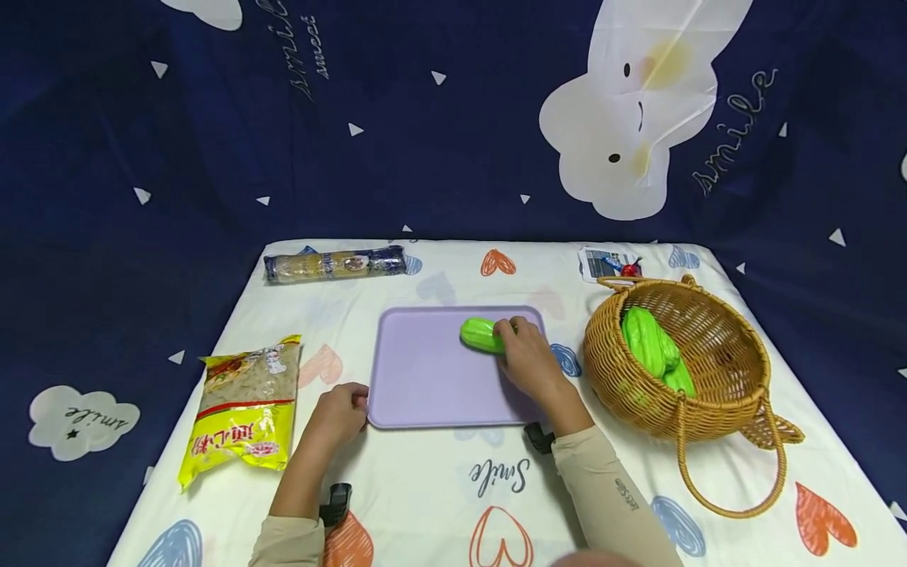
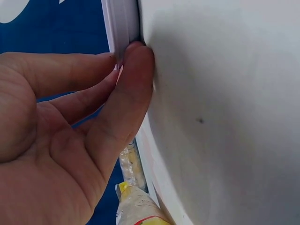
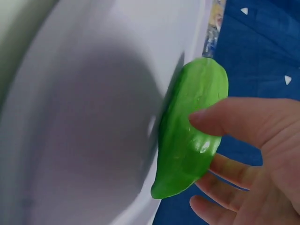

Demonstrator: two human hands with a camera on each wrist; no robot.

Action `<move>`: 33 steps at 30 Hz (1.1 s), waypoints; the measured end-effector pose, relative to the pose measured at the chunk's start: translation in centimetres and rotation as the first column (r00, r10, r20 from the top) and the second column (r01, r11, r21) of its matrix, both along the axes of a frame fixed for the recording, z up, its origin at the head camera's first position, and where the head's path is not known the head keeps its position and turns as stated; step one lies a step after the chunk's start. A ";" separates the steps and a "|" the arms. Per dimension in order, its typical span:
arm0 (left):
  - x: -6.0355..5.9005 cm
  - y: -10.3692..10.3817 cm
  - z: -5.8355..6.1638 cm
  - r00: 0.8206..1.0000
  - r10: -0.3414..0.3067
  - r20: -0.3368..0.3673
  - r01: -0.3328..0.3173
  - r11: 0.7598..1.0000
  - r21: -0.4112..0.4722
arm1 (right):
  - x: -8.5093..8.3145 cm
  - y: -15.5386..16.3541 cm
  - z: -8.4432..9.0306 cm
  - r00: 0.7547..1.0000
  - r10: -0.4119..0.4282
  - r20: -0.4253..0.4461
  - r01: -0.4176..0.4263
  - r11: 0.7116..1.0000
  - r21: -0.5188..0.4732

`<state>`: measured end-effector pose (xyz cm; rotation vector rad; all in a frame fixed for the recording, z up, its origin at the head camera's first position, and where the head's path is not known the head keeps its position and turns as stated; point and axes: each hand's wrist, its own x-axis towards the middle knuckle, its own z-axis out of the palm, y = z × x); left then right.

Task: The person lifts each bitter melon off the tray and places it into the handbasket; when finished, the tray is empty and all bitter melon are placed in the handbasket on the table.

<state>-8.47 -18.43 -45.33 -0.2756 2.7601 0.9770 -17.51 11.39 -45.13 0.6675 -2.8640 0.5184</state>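
A lilac tray (image 1: 439, 394) lies flat in the middle of the table. My left hand (image 1: 342, 413) pinches its left rim near the front corner; in the left wrist view, thumb and fingertips meet at the tray's edge (image 2: 123, 23). Over the tray's right half, my right hand (image 1: 527, 358) holds a bright green toy cucumber (image 1: 479, 335). In the right wrist view, the thumb lies on one side of the cucumber (image 3: 192, 136) and the other fingers go behind it. The cucumber is low over the tray; whether it touches is hard to tell.
A wicker basket (image 1: 616, 386) on the right holds bright green items (image 1: 652, 346). On the left lies a yellow food bag (image 1: 248, 409). A long noodle pack (image 1: 329, 265) lies at the back left, and a small packet (image 1: 602, 264) with something red at the back right.
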 end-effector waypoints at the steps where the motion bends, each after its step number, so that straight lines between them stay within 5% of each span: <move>1: 0.0 0.0 -0.1 1.000 0.000 0.000 0.000 1.000 0.001 | 0.0 0.0 0.0 1.000 -0.006 -0.002 0.006 1.000 0.005; 12: 0.1 0.2 -0.1 1.000 -0.001 -0.007 0.001 1.000 -0.001 | 0.4 0.2 0.0 0.996 -0.075 0.039 0.077 0.996 -0.043; 21: 0.1 0.1 -0.3 1.000 0.013 0.012 -0.014 1.000 0.020 | 3.7 1.7 5.7 0.988 -0.151 -0.043 0.139 0.969 -0.206; 26: 0.1 0.1 -0.4 1.000 0.015 0.017 -0.016 1.000 0.017 | 6.1 4.4 9.0 0.957 -0.267 -0.109 0.218 0.917 -0.334; 33: -0.1 0.0 -0.1 1.000 -0.002 0.008 0.002 1.000 0.000 | 7.4 9.0 10.9 0.855 -0.501 -0.134 0.382 0.783 -0.491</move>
